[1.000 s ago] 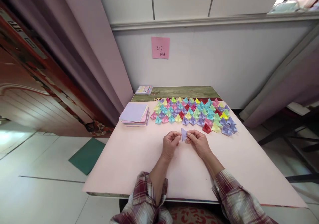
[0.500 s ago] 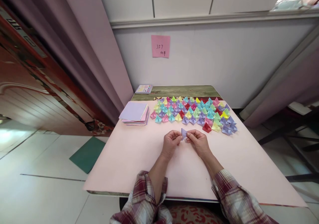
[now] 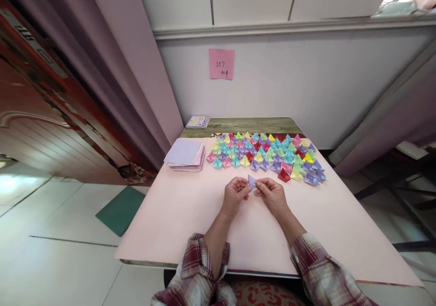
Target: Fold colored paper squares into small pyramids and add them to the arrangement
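– Purple paper (image 3: 251, 181): held where?
– Over the surface (image 3: 190, 215), in front of the folded rows (image 3: 261, 152), pinched between left hand (image 3: 234, 196) and right hand (image 3: 273, 194).
– Why both?
– Probably to steady small folds; hard to tell exactly at such size.
– And the stack (image 3: 184, 151)?
– Set left, just beside the rows, likely for easy reach.

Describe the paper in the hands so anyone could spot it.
Find the pink-topped table. Near its middle, the left hand and right hand pinch a small purple folded paper. Unlike the colourful folded papers beyond, it alone is held.
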`<state>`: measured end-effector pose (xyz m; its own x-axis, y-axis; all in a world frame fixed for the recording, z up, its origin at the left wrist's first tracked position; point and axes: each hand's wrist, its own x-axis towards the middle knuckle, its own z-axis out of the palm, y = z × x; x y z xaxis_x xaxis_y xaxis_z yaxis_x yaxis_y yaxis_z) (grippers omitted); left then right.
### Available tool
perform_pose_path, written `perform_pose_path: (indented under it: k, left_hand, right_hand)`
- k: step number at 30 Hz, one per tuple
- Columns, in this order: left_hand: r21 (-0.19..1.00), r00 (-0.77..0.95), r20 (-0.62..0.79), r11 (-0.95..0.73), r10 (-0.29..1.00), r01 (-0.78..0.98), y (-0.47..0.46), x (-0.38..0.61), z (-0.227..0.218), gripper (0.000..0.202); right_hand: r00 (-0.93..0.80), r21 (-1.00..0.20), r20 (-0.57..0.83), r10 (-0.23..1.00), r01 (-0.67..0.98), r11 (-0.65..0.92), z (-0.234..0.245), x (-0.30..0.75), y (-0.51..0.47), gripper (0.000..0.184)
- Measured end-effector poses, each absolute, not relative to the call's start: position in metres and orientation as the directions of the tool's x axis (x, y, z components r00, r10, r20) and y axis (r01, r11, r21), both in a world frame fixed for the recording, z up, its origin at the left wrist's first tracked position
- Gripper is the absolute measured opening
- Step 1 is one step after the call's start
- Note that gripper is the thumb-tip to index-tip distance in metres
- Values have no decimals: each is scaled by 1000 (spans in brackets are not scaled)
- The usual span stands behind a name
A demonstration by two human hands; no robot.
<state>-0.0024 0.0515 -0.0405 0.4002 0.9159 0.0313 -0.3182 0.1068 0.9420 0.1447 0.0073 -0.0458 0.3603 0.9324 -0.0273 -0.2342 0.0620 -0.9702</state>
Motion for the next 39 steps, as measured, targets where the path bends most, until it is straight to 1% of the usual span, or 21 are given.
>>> perform_pose_path:
  k: [6, 12, 17, 20, 24, 27, 32, 39]
  left_hand:
    - [941, 416, -5, 145, 909, -306, 52, -4, -38, 32]
    - [960, 497, -86, 204, 864, -190, 51, -8, -31, 36]
    - [948, 541, -119, 257, 832, -186, 53, -11, -26, 36]
    - [943, 606, -117, 280, 787, -181, 54, -13, -22, 35]
    - [945, 648, -116, 284, 753, -160, 54, -16, -19, 36]
    - [947, 650, -128, 287, 749, -143, 55, -16, -18, 36]
    - [948, 665, -158, 300, 730, -104, 56, -17, -20, 35]
    - [942, 684, -186, 326, 705, -80, 57, -15, -18, 33]
  right_hand:
    - [371, -976, -3, 929, -202, 77, -44, 145, 7, 31]
    - [370, -982, 24, 929, -163, 91, -45, 145, 6, 27]
    - [299, -985, 45, 953, -147, 93, -41, 147, 1, 27]
    - [245, -984, 44, 968, -159, 85, -38, 148, -1, 34]
    - [145, -987, 9, 989, -157, 32, -36, 149, 0, 40]
    - [61, -988, -26, 998, -154, -17, -36, 150, 2, 40]
    - [-28, -978, -92, 995, -185, -95, -34, 156, 2, 39]
    - [-178, -943, -207, 962, -227, -245, -26, 162, 5, 37]
